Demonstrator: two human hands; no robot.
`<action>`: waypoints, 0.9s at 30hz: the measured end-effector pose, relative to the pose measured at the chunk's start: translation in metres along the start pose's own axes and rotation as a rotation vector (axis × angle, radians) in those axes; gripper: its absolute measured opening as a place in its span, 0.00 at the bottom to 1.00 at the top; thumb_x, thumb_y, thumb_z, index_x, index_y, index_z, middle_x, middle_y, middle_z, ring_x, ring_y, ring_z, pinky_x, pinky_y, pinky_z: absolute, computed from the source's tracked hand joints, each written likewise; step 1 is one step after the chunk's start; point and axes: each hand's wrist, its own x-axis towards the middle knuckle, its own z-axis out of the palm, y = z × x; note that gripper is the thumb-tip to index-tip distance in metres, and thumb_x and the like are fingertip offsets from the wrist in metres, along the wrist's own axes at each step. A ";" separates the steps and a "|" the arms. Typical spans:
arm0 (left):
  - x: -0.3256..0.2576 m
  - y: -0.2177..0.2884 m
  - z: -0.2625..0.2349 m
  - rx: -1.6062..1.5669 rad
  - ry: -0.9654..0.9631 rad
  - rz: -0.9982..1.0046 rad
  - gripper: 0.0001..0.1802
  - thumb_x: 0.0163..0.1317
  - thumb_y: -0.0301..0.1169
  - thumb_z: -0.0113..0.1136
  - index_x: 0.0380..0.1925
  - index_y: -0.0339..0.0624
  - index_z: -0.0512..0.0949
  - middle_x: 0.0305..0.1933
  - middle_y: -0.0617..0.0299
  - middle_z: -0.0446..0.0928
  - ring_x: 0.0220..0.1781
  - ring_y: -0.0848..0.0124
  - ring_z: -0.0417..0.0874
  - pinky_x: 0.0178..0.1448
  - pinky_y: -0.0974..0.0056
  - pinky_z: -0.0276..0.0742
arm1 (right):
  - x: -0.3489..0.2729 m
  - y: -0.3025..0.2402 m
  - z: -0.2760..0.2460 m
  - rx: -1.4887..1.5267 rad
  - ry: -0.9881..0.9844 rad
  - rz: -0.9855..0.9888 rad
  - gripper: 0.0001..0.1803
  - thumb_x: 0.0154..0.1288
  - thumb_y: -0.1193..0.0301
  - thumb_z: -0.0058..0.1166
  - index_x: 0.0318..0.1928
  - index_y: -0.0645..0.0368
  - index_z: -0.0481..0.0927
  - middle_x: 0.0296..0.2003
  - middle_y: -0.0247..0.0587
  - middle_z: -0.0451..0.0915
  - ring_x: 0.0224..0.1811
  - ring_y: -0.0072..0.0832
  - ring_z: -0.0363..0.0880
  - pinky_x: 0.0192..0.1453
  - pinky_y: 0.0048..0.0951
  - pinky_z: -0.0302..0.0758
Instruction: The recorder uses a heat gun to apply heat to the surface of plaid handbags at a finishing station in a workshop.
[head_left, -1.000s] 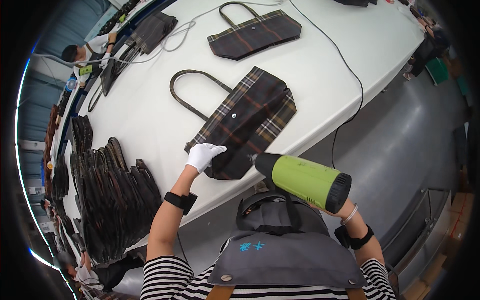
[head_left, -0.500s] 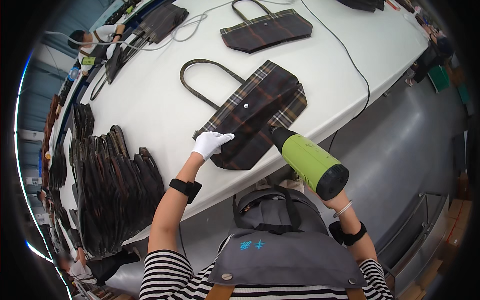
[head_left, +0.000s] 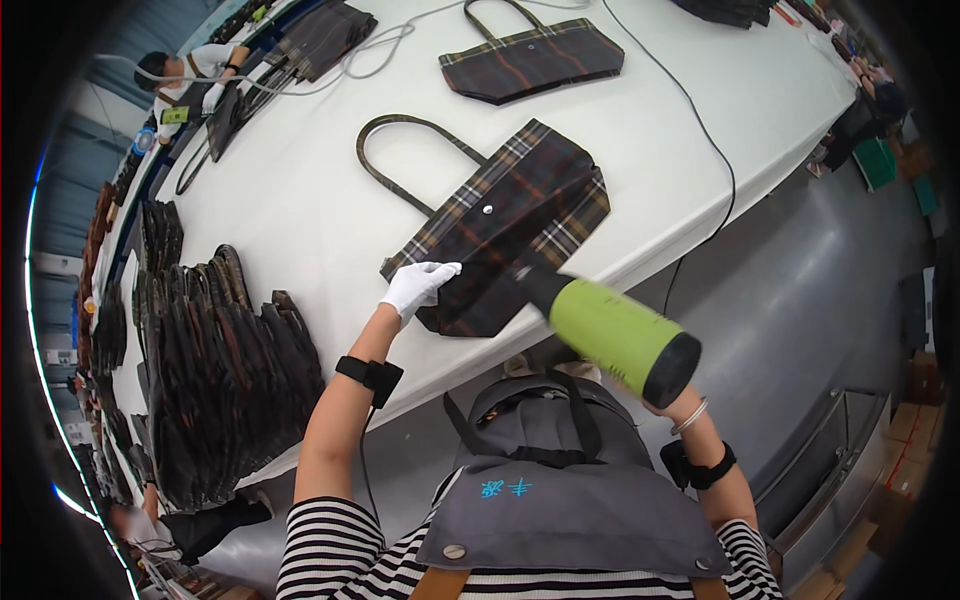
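A dark plaid tote bag [head_left: 500, 225] lies flat and slanted on the white table, its handle loop pointing to the far left and a round snap showing near its upper band. My left hand [head_left: 418, 288], in a white glove, holds the bag's near left part with its fingers drawn together on the fabric. With my right hand [head_left: 655, 405] I grip a green heat gun [head_left: 620, 335]; the body of the tool hides most of that hand. Its black nozzle reaches over the bag's lower right part, close to the cloth. Whether the nozzle touches it I cannot tell.
Another plaid tote bag [head_left: 535, 62] lies farther back. A thick stack of dark bags [head_left: 225, 380] stands at the left table edge. Cables [head_left: 705, 120] cross the white table [head_left: 290, 190]. A co-worker [head_left: 190, 85] handles a bag at the far left. Cardboard boxes [head_left: 905, 440] sit at right.
The heat gun's nozzle has swung a little to the left across the bag, and its body is slightly blurred. My left hand keeps its hold on the bag.
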 end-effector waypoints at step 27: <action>-0.044 0.040 0.100 0.551 0.567 0.605 0.18 0.54 0.28 0.56 0.47 0.45 0.77 0.38 0.50 0.80 0.38 0.54 0.82 0.40 0.58 0.77 | 0.012 0.049 -0.164 0.654 0.781 0.264 0.15 0.53 0.80 0.55 0.43 0.62 0.75 0.35 0.37 0.76 0.30 0.22 0.75 0.31 0.20 0.73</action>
